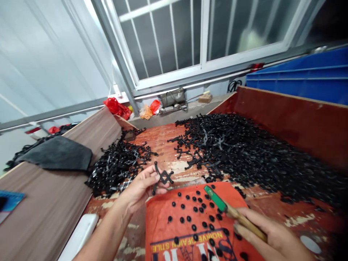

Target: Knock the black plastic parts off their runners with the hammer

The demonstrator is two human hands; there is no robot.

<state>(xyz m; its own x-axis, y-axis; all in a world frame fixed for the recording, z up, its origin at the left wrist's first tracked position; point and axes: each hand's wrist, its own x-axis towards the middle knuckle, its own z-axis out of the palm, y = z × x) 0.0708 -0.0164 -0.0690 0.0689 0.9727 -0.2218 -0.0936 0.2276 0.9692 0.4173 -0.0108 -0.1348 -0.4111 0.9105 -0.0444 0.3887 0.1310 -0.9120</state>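
My left hand (148, 184) pinches a black rubber-like part (164, 177) with a diamond-shaped middle and thin arms ending in round knobs. In my right hand (261, 232) is a tool with a wooden handle (241, 219) and a flat green head (215, 198). The green head hangs over a red printed cloth or bag (160, 214), and I cannot tell whether it touches. Several small black round pieces (182, 219) are scattered on the red sheet. The left hand is just beyond the sheet's upper left edge.
A large heap of black parts (244, 156) covers the right side; a smaller pile (116, 163) lies left. Wooden boards (285, 116) wall the table (163, 139). A blue crate (299, 78) stands back right. A dark cloth (59, 154) drapes over the left board.
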